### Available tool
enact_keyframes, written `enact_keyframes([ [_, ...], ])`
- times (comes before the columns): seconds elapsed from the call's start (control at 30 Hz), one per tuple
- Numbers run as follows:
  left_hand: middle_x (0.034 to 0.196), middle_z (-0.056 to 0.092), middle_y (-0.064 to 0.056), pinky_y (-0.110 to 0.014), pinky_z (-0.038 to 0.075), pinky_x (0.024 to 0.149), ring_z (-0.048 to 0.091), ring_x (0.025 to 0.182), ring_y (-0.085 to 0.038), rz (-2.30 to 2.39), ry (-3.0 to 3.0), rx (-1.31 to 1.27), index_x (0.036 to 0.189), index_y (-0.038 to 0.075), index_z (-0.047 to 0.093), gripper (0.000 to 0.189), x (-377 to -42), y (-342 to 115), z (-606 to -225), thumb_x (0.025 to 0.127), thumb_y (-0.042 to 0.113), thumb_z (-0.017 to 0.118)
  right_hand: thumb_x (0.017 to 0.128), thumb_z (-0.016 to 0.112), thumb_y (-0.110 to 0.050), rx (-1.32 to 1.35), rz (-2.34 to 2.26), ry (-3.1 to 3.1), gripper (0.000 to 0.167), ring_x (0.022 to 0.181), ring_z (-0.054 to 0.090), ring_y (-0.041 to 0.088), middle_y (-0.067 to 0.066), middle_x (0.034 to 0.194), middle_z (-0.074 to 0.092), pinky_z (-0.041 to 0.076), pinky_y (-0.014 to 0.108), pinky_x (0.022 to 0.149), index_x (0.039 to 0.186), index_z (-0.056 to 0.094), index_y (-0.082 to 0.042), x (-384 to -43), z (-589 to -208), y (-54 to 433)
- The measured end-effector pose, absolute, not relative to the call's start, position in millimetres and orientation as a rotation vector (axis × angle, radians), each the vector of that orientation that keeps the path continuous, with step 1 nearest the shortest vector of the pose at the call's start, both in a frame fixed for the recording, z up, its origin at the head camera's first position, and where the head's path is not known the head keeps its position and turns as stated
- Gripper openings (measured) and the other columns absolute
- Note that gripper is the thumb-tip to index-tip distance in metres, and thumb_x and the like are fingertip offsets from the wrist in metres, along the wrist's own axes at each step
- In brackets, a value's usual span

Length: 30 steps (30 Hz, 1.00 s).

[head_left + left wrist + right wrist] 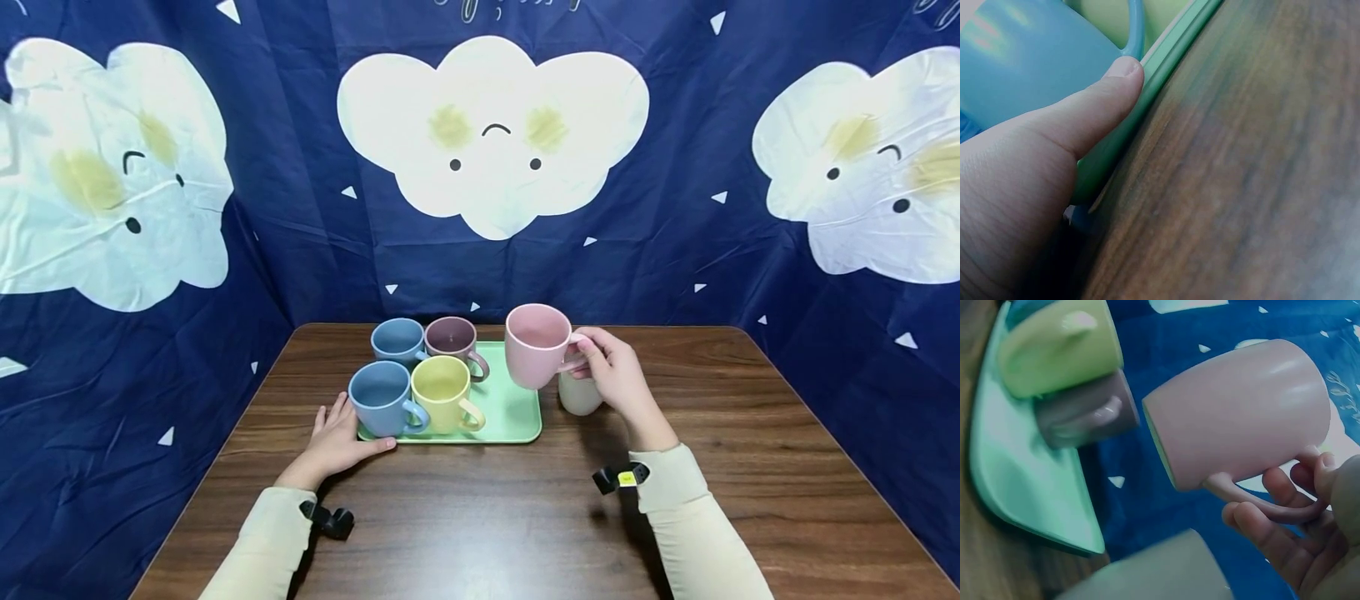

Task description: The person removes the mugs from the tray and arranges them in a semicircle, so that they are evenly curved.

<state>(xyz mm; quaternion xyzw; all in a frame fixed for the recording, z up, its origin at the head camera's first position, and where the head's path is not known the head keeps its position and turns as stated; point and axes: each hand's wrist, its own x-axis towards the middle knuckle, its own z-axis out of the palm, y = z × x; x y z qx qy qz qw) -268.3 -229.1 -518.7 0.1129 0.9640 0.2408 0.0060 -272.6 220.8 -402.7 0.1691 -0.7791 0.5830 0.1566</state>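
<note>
Gripping the pink mug point(537, 345) by its handle only, right hand point(618, 375) could clip the white cup point(579, 395) at 6 o'clock; left hand point(337, 437) lies flat, thumb bracing the tray point(517, 412).

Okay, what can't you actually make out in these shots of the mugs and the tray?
- White cup: in the head view the right hand and pink mug cover most of it; the right wrist view cuts it off at the bottom edge.
- Left hand: the left wrist view shows only the thumb on the tray rim.
- Rear blue mug: handle hidden behind its neighbours.
- Mug contents: too small to tell.
</note>
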Motion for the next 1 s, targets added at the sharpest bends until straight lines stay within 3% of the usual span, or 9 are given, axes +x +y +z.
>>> enact_keyframes([
  [0.23, 0.163, 0.019, -0.028, -0.074, -0.001, 0.113, 0.008, 0.150, -0.051, 0.757, 3.012, 0.350, 0.159, -0.002, 0.018, 0.118, -268, -229, -520, 0.080, 0.068, 0.071, 0.107, 0.050, -0.010, 0.391, 1.671, -2.183, 0.028, 0.074, 0.072, 0.018, 0.034, 0.102, 0.067, 0.061, 0.031, 0.065, 0.119, 0.062, 0.012, -277, -392, 240],
  [0.5, 0.164, 0.018, -0.027, -0.074, -0.002, 0.113, 0.007, 0.150, -0.051, 0.772, 3.010, 0.346, 0.160, -0.001, 0.017, 0.119, -269, -229, -519, 0.080, 0.068, 0.071, 0.106, 0.050, -0.010, 0.355, 1.638, -2.118, 0.028, 0.073, 0.072, 0.011, 0.035, 0.099, 0.068, 0.061, 0.031, 0.064, 0.119, 0.062, 0.013, -280, -392, 259],
  [0.83, 0.164, 0.017, -0.028, -0.074, -0.003, 0.113, 0.007, 0.150, -0.051, 0.772, 3.005, 0.341, 0.160, -0.001, 0.014, 0.121, -271, -230, -522, 0.080, 0.070, 0.071, 0.106, 0.050, -0.009, 0.259, 1.626, -2.054, 0.028, 0.070, 0.070, 0.008, 0.004, 0.089, 0.070, 0.060, 0.025, 0.063, 0.118, 0.061, 0.015, -280, -389, 276],
  [1.0, 0.163, 0.019, -0.028, -0.074, -0.001, 0.113, 0.009, 0.150, -0.052, 0.790, 3.021, 0.352, 0.160, -0.001, 0.017, 0.120, -269, -229, -522, 0.079, 0.069, 0.072, 0.106, 0.051, -0.008, 0.209, 1.626, -2.020, 0.027, 0.068, 0.069, 0.006, -0.006, 0.086, 0.068, 0.060, 0.024, 0.063, 0.118, 0.061, 0.014, -281, -389, 288],
])
